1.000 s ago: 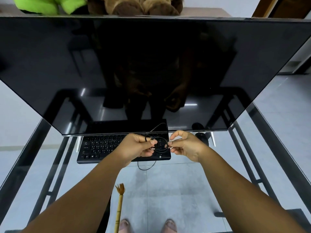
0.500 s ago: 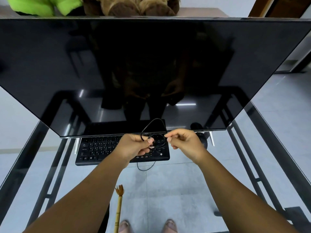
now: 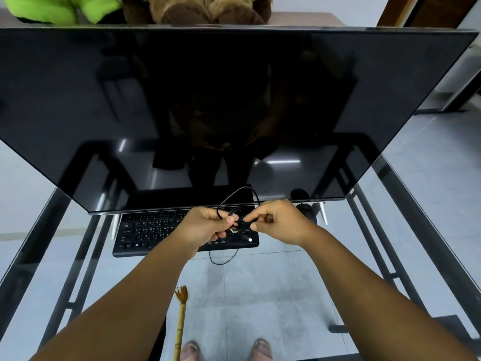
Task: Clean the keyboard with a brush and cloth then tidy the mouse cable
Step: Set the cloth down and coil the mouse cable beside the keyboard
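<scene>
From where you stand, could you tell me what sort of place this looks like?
Probably a home or small office computer desk: a large dark monitor stands on a glass-topped table with a black keyboard in front. Plush toys behind hint at a home.

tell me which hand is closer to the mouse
Right. The right hand sits just beside the mouse, which peeks out past its knuckles. The left hand is farther off over the keyboard, holding the cable.

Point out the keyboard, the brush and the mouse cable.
keyboard (image 3: 153, 230): head view, key area left of the hands.
brush (image 3: 180, 324): head view, bamboo handle.
mouse cable (image 3: 224, 261): head view, loop hanging below the keyboard.
</scene>
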Demonstrator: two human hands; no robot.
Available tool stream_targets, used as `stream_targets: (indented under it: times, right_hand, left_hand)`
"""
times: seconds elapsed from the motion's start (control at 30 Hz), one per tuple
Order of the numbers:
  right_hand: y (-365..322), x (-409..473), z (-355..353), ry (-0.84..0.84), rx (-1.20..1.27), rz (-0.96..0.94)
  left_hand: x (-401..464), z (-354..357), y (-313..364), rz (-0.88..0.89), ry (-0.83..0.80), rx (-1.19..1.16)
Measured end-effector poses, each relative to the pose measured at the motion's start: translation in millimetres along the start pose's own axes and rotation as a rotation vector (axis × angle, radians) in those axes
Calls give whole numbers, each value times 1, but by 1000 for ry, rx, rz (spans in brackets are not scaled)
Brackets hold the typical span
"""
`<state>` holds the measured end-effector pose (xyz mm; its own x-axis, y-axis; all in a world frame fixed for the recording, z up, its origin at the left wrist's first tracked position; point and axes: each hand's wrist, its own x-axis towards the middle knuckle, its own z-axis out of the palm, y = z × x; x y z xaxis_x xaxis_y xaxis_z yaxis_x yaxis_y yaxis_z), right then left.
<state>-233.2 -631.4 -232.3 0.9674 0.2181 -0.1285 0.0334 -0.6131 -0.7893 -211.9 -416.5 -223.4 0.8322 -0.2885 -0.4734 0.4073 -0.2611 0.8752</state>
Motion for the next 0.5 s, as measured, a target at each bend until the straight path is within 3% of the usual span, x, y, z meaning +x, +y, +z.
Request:
stream_targets:
  times: [0.2,0.5]
  right_hand:
    - [-3,1,0,-149,-51,50]
    - [-1,-4,-9,-110,391,50]
  left_hand:
    - [0,1,0,9,-9,16]
    - [1,0,2,-13,47,0]
